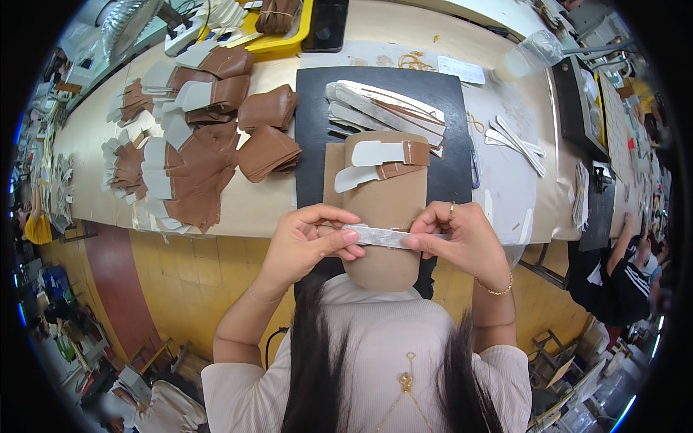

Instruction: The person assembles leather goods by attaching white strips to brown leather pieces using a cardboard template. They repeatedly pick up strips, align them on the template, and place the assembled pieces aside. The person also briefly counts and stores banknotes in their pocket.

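Observation:
A narrow whitish strip [382,236] is stretched between my two hands, above the near part of a tan cardboard sheet curved into a rounded form [382,209]. My left hand [314,234] pinches the strip's left end between thumb and fingers. At the other end, my right hand [455,234] pinches it the same way. Farther up the cardboard lie two brown leather pieces with white tabs, an upper one [380,153] and a lower one [364,177]. Behind them, a bundle of long white and brown strips [386,108] rests on a black mat [310,101].
Stacks of brown leather pieces with white tabs [195,169] cover the table's left side. A yellow tray [303,25] and a black phone-like slab [326,25] lie at the back. Loose white strips [516,144] and a plastic-covered cup [516,61] are on the right.

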Demonstrator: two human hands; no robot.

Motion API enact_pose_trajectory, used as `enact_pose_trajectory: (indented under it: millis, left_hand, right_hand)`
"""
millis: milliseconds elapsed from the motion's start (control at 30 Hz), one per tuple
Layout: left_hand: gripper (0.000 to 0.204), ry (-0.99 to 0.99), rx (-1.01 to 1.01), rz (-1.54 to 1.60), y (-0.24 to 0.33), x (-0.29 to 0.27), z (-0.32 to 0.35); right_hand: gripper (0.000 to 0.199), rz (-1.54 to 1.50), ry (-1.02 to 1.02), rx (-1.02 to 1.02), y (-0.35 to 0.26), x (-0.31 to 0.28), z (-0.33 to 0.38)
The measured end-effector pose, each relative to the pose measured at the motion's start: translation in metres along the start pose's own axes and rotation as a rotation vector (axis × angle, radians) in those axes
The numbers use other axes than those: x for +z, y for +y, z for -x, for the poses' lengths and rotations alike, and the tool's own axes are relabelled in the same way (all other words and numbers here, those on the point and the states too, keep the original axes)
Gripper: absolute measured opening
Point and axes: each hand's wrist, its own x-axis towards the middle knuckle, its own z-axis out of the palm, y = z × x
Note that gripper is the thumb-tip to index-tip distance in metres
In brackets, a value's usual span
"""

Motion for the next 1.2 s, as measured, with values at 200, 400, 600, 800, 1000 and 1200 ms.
enact_pose_trajectory:
  millis: [200,400,600,800,1000,1200]
  left_hand:
    - [0.020,0.042,0.048,0.025,-0.007,0.001,-0.005]
    - [0.024,0.053,0.050,0.070,-0.007,0.001,-0.006]
    - [0.027,0.066,0.066,0.079,-0.011,0.001,-0.007]
    - [0.025,0.072,0.138,0.089,-0.010,-0.008,-0.001]
    - [0.028,0.100,0.167,0.040,-0.016,-0.022,0.001]
    - [0.029,0.095,0.144,0.067,-0.029,-0.025,-0.005]
  right_hand:
    - [0.016,-0.035,-0.011,-0.020,0.000,0.001,-0.001]
    - [0.022,0.064,0.040,-0.041,0.000,0.000,-0.003]
    - [0.033,0.235,0.087,-0.035,0.010,-0.002,-0.003]
    - [0.031,-0.041,0.012,-0.018,0.027,-0.021,0.005]
    - [0.024,-0.330,-0.028,0.061,0.037,-0.036,0.016]
    - [0.021,-0.397,-0.050,0.145,0.053,-0.032,0.006]
